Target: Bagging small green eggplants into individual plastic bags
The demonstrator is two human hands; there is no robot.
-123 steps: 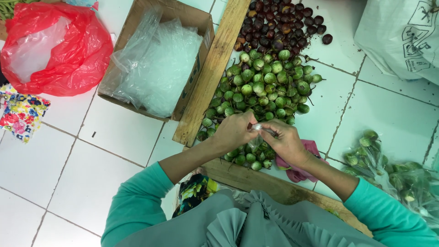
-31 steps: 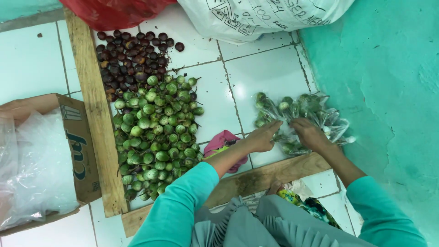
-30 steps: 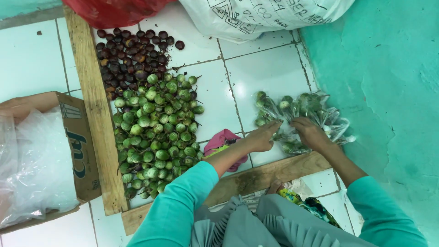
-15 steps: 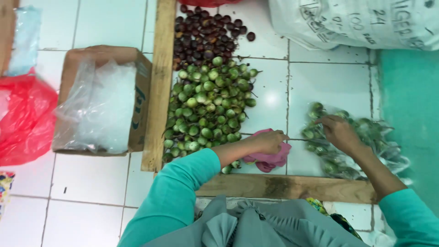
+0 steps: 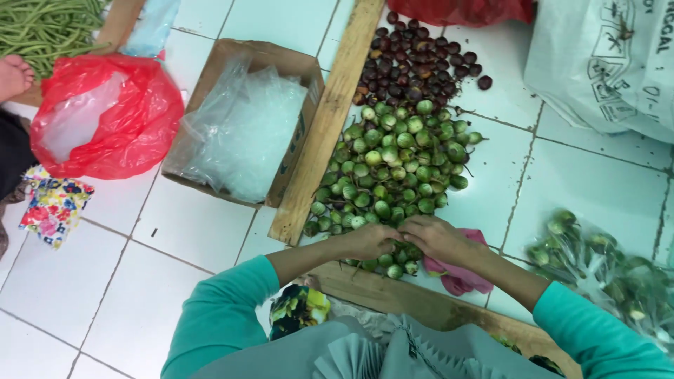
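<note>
A pile of small green round fruits point(image 5: 393, 168) lies on the white tiled floor point(image 5: 175, 224), running from near to far, with dark purple fruits point(image 5: 418, 60) beyond it. A wooden plank point(image 5: 330, 119) bounds its left side; left of that sits a cardboard box point(image 5: 242, 119) of clear bags, then a red plastic bag point(image 5: 105, 116). Both hands meet at the pile's near edge: the left hand point(image 5: 368, 241) and right hand point(image 5: 435, 238) are curled together over fruits; I cannot tell what they pinch. A pink cloth point(image 5: 460, 274) lies under the right wrist, a clear bag of green fruits point(image 5: 611, 274) at right.

A white tiled floor point(image 5: 175, 224) carries everything. On it lie a heap of small green round fruits point(image 5: 393, 168), a heap of dark ones point(image 5: 414, 60), two wooden planks point(image 5: 330, 119), a cardboard box point(image 5: 246, 119) with clear plastic bags, a red plastic bag point(image 5: 105, 116) and a pink cloth point(image 5: 463, 274).
</note>
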